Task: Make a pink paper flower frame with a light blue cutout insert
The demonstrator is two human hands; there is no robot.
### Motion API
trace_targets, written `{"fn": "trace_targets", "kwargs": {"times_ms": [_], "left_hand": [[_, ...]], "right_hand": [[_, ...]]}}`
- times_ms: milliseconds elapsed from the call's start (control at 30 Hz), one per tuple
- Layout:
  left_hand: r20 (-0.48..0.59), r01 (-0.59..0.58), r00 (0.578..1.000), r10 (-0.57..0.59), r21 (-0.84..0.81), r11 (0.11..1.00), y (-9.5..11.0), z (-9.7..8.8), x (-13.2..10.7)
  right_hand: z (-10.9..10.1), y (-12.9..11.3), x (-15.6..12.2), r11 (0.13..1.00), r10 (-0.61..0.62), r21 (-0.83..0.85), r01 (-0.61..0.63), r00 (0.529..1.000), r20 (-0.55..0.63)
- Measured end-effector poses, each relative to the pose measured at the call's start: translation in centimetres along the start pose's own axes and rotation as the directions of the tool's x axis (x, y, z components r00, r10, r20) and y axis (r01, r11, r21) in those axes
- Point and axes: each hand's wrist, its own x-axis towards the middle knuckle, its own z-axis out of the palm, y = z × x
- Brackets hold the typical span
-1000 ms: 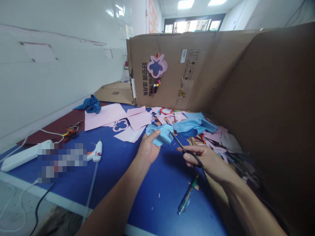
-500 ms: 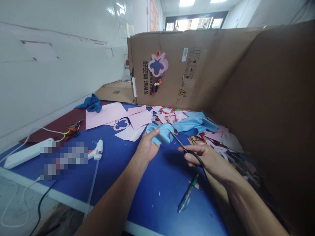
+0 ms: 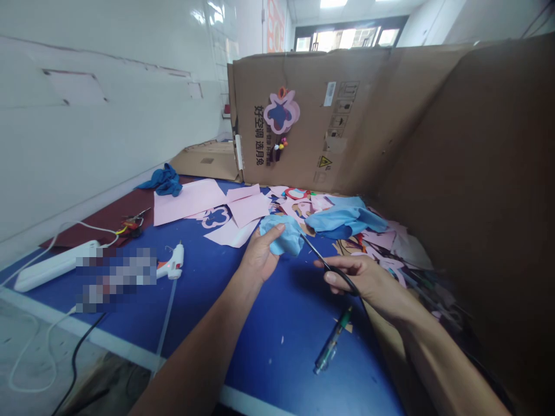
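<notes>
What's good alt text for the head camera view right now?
A left hand holds a light blue cloth while the right hand holds scissors, their tips at the cloth's edge, above a blue table. Pink paper lies beyond, a pen nearer the camera, and a glue gun toward the left; cardboard stands behind.

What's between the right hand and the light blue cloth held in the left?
Head view: scissors, blades pointing from the right hand toward the light blue cloth.
</notes>
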Motion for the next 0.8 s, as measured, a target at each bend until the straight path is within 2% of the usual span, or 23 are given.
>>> {"fn": "trace_targets", "kwargs": {"times_ms": [200, 400, 567, 800], "left_hand": [[0.027, 0.045, 0.998, -0.048, 0.102, 0.994, -0.1, 0.5, -0.4], [0.020, -0.012, 1.000, 0.009, 0.137, 0.991, -0.1, 1.0, -0.5], [0.009, 0.014, 1.000, -0.015, 0.105, 0.994, 0.1, 1.1, -0.6], [0.017, 0.041, 0.999, -0.042, 0.056, 0.998, 0.3, 1.3, -0.7]], "right_hand": [[0.2, -0.3, 0.0, 1.000, 0.010, -0.023, -0.010, 1.000, -0.016], [0.1, 0.0, 0.1, 0.999, -0.007, -0.034, 0.007, 1.000, 0.003], [-0.2, 0.6, 0.3, 1.000, -0.024, -0.020, 0.024, 0.999, 0.035], [0.0, -0.2, -0.1, 1.000, -0.001, 0.014, 0.000, 0.998, 0.056]]}}
